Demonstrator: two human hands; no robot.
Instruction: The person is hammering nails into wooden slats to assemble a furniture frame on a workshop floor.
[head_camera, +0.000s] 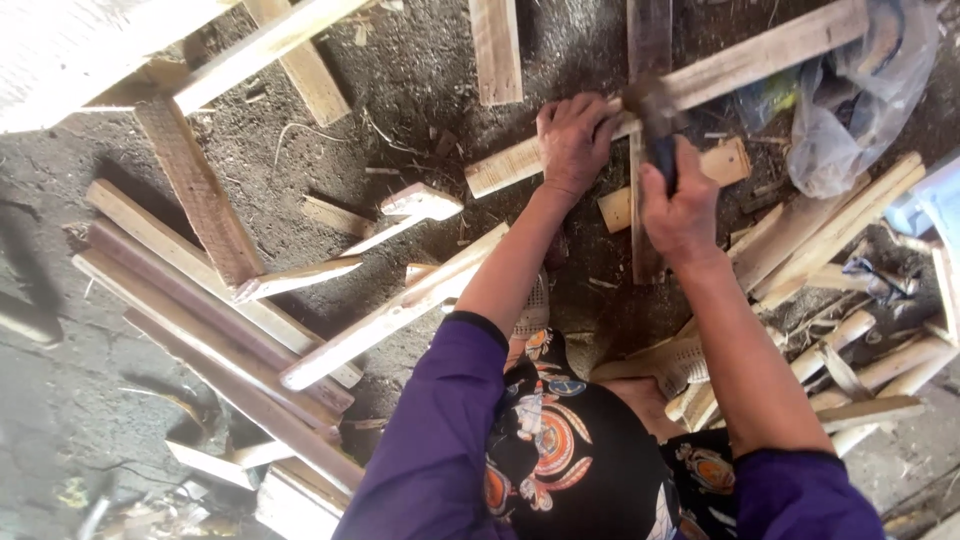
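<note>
Hammer (655, 125) in closed right hand (680, 205) grip

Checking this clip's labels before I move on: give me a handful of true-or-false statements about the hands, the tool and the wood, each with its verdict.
1. The right hand grips a hammer by its dark handle. True.
2. The left hand rests palm down on a pale wooden slat that runs aslant. True.
3. The work is done on a metal workbench. False: the wood lies on dark, dirty ground.
4. A clear plastic bag lies at the upper right, beyond the slat. True.
5. Both forearms are bare to the shoulder. False: purple sleeves cover the upper arms.
6. The left hand holds a saw. False: it holds no tool, only presses on the slat.
</note>
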